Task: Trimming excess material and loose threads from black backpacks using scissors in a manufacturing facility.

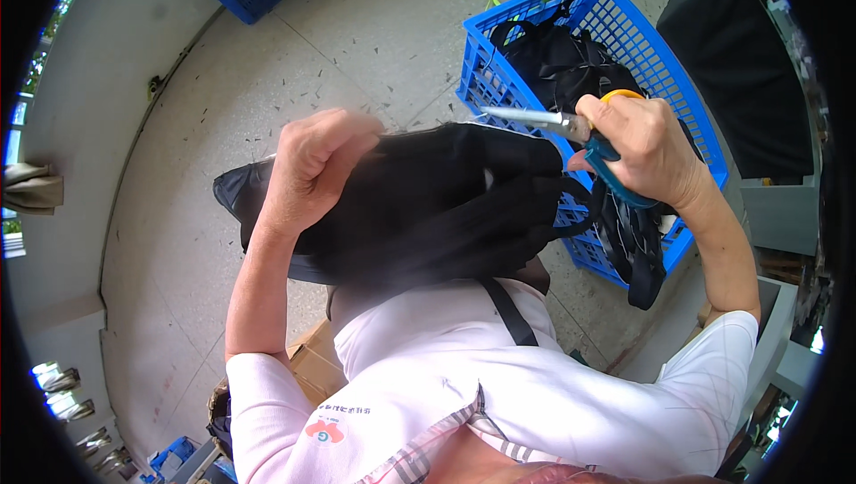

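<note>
Black bag point(401, 216) sits straight in front of the person, apparently on the lap (mostly hidden under it), near side up by the white shirt point(437, 319). Long axis runs left-right, across the body; far long edge faces away toward the floor point(357, 47). Right hand point(649, 140) is closed round the scissors point(535, 118), held past the bag's right end, over the near-left side of the blue crate point(642, 47). Blades point left, roughly parallel to the far edge, tip just beside it right of mid-length. Key relation: blade line vs that edge. Contact: can't tell from this angle. Blade gap: can't tell either. Left hand point(316, 163) is over the same edge, left of mid-length, fingers curled inward; fingertips blurred, so can't tell if they pinch fabric, thread or nothing. Left hand is nearer the bag body; scissor tip is nearer the edge than the right hand itself, which is well apart from the left. Crate stands off the bag's right end, more black straps and fabric point(557, 51) inside.
</note>
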A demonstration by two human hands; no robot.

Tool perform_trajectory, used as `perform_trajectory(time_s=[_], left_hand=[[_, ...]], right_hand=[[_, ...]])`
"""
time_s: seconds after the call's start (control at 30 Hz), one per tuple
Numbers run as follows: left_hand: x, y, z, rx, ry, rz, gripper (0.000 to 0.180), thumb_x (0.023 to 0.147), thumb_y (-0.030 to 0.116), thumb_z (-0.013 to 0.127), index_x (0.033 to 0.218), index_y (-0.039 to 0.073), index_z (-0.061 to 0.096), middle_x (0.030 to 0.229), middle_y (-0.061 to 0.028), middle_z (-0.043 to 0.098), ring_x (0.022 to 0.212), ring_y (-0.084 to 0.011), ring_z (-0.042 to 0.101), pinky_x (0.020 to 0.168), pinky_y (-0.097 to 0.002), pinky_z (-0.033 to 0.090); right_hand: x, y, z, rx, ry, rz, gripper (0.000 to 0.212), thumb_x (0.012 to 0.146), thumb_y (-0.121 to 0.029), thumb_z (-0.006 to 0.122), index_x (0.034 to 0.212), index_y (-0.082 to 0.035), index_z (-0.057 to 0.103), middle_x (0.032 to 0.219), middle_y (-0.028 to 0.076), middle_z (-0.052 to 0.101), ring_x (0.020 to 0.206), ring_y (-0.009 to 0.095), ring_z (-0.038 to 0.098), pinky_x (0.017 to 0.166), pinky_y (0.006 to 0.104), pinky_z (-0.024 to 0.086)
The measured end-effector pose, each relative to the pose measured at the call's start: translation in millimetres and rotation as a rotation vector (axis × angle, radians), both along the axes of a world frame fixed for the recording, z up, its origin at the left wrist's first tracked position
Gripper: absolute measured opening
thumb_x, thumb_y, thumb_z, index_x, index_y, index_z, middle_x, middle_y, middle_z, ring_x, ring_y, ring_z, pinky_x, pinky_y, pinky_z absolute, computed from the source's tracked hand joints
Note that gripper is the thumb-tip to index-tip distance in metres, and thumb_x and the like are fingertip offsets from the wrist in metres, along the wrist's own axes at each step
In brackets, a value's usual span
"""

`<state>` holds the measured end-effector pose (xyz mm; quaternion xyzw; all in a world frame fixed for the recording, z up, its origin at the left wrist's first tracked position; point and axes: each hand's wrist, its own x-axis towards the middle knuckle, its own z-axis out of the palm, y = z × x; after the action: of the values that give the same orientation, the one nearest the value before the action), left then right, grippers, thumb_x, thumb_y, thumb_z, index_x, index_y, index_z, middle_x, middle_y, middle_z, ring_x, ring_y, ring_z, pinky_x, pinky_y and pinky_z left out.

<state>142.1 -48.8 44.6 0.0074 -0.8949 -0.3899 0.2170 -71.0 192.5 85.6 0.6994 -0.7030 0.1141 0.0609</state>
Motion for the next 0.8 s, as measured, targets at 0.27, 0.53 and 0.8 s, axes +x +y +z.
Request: perform_trajectory(time_s=[0.27,0.53,0.8], left_hand=[[-14.0,12.2,11.2,-0.037,-0.06,-0.002,0.004,0.077,0.004,0.057,0.08,0.002,0.057,0.068,-0.0139,0.057,0.063,-0.0292,0.057,0.058,-0.0314,0.045],[54.3,-58.9,8.7,-0.066,-0.533,0.306,0.045,0.064,0.03,0.073,0.096,0.002,0.057,0.079,-0.0083,0.06,0.075,-0.0177,0.058,0.07,-0.0277,0.045],[91.9,-72.3,-90.8,0.989,-0.022,0.411,0.051,0.061,0.012,0.074,0.106,0.002,0.054,0.096,-0.0069,0.06,0.089,-0.0184,0.057,0.084,-0.0284,0.043]], right_hand=[[21.6,-45.5,-15.8,0.045,-1.03,0.037,0.054,0.066,-0.027,0.076,0.107,0.0,0.053,0.072,0.003,0.051,0.064,0.01,0.05,0.061,0.0186,0.042],[8.7,-45.2,-45.6,0.013,-1.131,-0.089,0.035,0.067,-0.018,0.072,0.095,-0.002,0.06,0.06,-0.005,0.043,0.055,0.004,0.041,0.053,0.0171,0.033],[5.2,-47.0,-48.1,0.018,-1.128,-0.085,0.042,0.066,-0.028,0.075,0.098,-0.005,0.06,0.068,-0.002,0.051,0.063,0.008,0.05,0.07,0.0236,0.041]])
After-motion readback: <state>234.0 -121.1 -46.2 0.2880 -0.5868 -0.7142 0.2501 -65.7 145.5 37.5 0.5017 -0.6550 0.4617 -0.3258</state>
